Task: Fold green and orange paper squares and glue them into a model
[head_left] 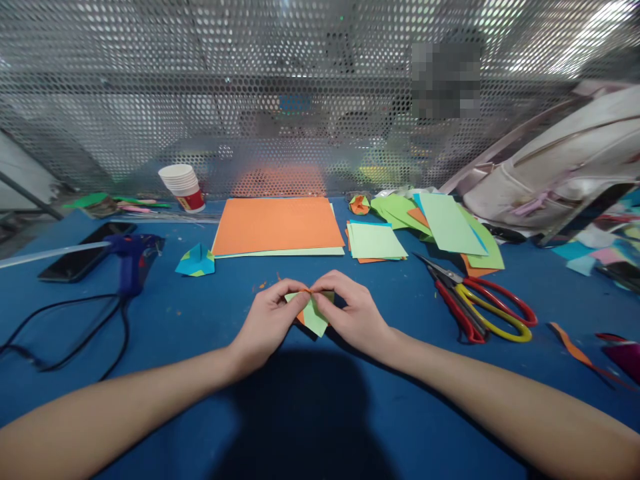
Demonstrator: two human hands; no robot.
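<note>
A small folded paper piece [315, 319], light green with orange, is held between both hands at the middle of the blue table. My left hand [270, 319] pinches its left upper part between thumb and fingers. On the other side, my right hand [353, 312] pinches the same piece, its fingertips nearly touching those of the left. The fingers cover the paper's top edge. Behind the hands lies a stack of large sheets with orange [280, 227] on top. A blue and green folded paper piece [198, 261] sits to the left.
At the left are a blue glue gun [131, 263] with a cable, a phone [85, 253] and stacked cups [183, 188]. Right of the hands lie small green squares [375, 240], cut sheets [450, 223], scissors [475, 297], an orange strip [570, 343] and a pale bag [560, 153].
</note>
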